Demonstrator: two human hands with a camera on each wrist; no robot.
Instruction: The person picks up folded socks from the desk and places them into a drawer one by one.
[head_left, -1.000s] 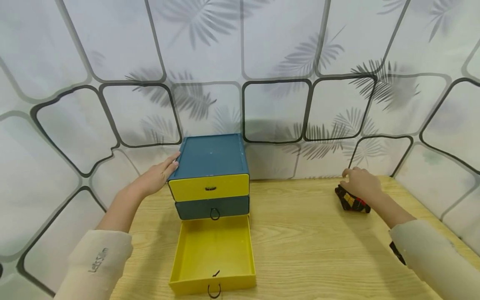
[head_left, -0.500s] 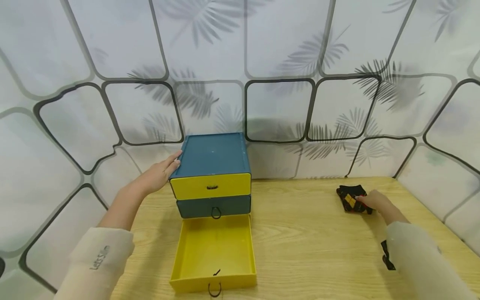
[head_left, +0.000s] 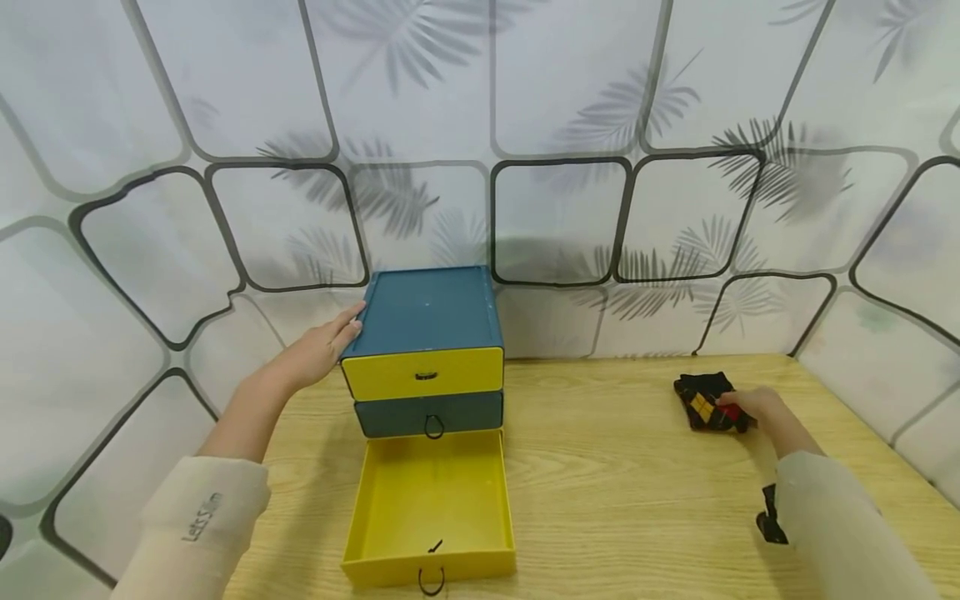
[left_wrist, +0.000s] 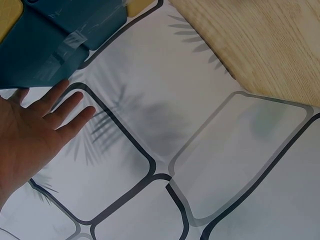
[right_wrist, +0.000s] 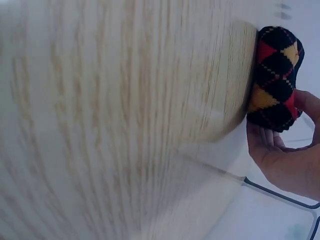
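Observation:
A folded pair of black argyle socks point(head_left: 703, 402) with yellow and red diamonds lies on the table at the right. My right hand point(head_left: 763, 410) pinches the near right edge of the socks. In the right wrist view, the thumb is on one face of the socks point(right_wrist: 276, 80) and the fingers are on the other. On the left, my left hand point(head_left: 318, 350) rests straight-fingered against the side of a blue drawer unit point(head_left: 427, 308). Its lowest yellow drawer point(head_left: 431, 496) is pulled out, showing a bare inside. The left wrist view shows those fingers spread by the blue side wall point(left_wrist: 35, 55).
Above the pulled-out drawer, a yellow drawer point(head_left: 423, 374) and a blue drawer point(head_left: 431, 414) are closed. Wood-grain tabletop point(head_left: 622, 483) stretches between the unit and the socks. A patterned wall covering point(head_left: 555, 221) borders the back and sides. Something black point(head_left: 771, 518) shows beside the right sleeve.
My right hand has moved from over the far part of the socks to their near right edge and now pinches it. The left hand stays against the drawer unit.

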